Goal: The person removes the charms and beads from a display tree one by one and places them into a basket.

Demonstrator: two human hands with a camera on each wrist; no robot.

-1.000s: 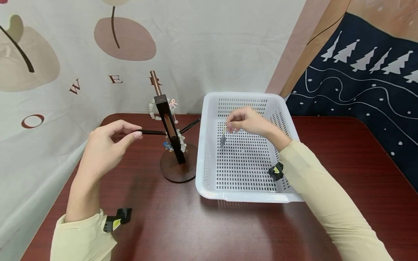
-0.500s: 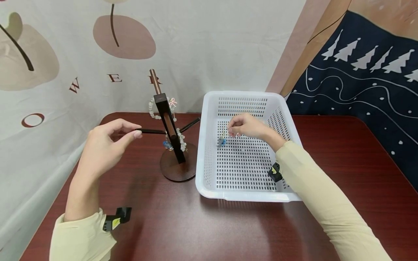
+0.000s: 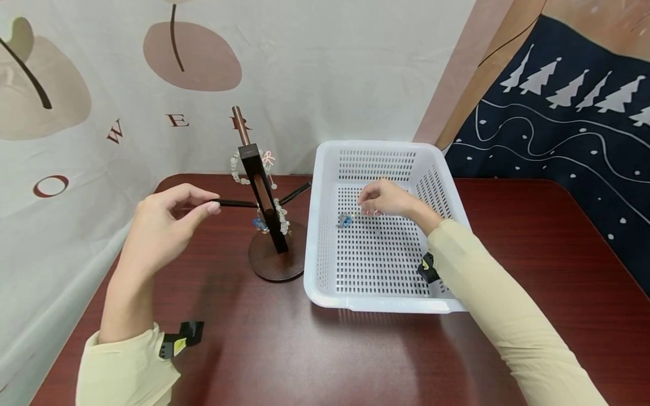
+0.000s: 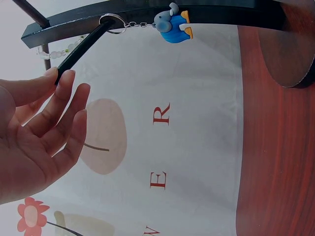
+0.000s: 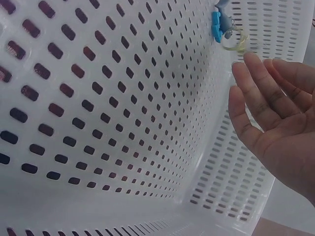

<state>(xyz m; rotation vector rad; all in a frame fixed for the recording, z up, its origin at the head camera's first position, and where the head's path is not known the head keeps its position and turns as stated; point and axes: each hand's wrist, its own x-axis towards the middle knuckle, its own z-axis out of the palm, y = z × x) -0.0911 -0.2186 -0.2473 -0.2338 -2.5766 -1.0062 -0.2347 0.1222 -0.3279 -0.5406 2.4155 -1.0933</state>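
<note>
My left hand pinches the outer end of a thin black peg on a dark wooden display stand. In the left wrist view, a keychain with a grey-and-blue animal figure hangs by its ring around that peg. Another keychain, blue and grey, lies on the floor of the white plastic basket. Just right of it is my right hand, inside the basket. The right wrist view shows its fingers loosely bent and apart from the keychain's yellowish loop.
Beaded bracelets and a pink bow charm hang on the stand, whose round base stands beside the basket on a reddish-brown table. A printed cloth hangs behind.
The keychain dangling from my right hand has come down onto the basket floor and been let go. My right hand has moved slightly right and down. My left hand has stayed on the peg.
</note>
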